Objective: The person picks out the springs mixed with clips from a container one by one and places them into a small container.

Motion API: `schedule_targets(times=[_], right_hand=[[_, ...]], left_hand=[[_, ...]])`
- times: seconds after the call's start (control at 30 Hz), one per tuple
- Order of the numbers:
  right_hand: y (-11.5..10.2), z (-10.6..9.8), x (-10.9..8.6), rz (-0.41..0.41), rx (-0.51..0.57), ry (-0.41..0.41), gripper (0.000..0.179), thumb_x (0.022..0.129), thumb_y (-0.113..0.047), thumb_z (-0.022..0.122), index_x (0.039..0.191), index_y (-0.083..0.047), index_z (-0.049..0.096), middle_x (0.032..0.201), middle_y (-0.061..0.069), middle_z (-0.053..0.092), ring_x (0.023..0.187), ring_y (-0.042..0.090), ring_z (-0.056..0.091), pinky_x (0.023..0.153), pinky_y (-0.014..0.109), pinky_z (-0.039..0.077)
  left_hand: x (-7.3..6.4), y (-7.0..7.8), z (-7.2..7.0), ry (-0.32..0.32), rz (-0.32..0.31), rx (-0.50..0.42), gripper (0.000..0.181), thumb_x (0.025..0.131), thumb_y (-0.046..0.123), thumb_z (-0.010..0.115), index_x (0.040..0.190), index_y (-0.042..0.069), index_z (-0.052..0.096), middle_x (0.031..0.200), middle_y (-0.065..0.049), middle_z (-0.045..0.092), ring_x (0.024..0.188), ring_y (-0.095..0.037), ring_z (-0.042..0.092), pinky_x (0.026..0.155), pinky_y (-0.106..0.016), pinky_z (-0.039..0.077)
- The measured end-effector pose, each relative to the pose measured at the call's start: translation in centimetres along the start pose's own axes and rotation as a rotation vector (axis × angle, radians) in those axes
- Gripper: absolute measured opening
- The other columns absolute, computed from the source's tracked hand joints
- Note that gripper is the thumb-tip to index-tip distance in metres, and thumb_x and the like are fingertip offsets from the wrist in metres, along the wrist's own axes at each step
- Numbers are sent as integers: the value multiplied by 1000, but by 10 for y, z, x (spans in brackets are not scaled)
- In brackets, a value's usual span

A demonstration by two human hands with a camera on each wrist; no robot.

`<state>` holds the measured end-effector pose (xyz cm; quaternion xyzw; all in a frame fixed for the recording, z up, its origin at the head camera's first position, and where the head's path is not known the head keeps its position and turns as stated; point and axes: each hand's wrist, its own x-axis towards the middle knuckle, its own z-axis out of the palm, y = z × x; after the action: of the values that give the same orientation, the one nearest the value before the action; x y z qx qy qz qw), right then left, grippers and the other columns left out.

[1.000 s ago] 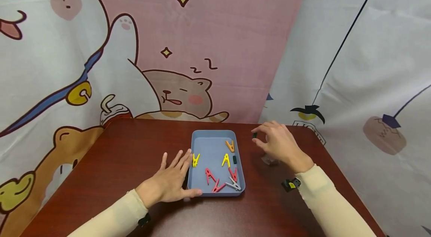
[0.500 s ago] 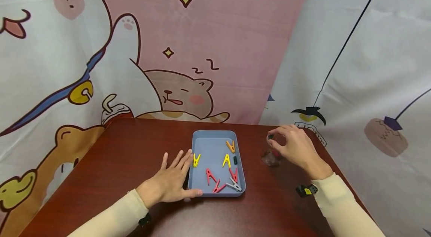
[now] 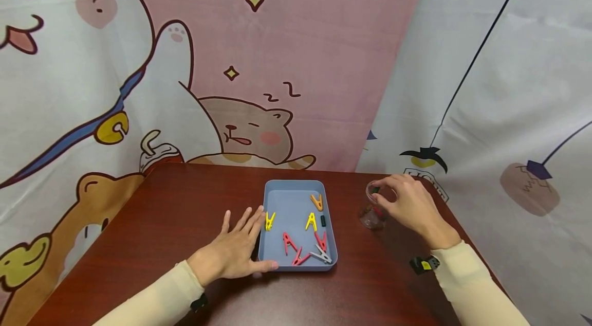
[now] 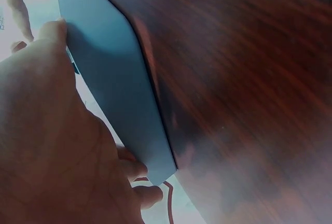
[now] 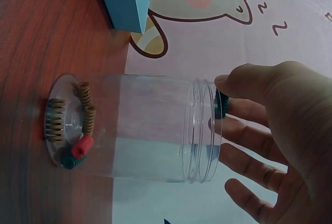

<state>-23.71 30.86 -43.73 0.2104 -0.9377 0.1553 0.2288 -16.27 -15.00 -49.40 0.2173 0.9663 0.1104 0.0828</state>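
My right hand pinches a dark green spring between thumb and fingers at the mouth of a clear plastic jar. The jar stands upright on the table; brown springs, a red spring and a green spring lie on its bottom. With fingers spread and straight, my left hand rests against the left side of a blue-grey tray. Inside the tray, another dark green spring lies near the right wall.
Several small clips share the tray: an orange clip, two yellow clips, red clips and a grey clip. The brown table ends at a printed cloth behind.
My right hand has carried the dark green spring rightward from beside the tray to the jar's mouth. The left hand and the tray have stayed put.
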Motion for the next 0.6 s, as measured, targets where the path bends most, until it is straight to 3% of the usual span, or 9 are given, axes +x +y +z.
schedule_targets(times=[0.2,0.6], right_hand=[[0,-1,-1,11,-3,-10,28,96,-20,97,122,-13,89,122,13,86,101,34,74,79,54,62],[1,0,1,11,-4,-9,29,96,-21,97,123,-12,90,126,18,85,103,38,77,84,63,66]], left_hand=[[0,1,-2,0,2,3,131,99,92,65,187,7,20,198,-13,15,184,-44,17,140,-86,4],[-2,2,-4,-5,6,5,133,98,94,64,187,5,19,198,-14,14,184,-45,18,140,-87,6]])
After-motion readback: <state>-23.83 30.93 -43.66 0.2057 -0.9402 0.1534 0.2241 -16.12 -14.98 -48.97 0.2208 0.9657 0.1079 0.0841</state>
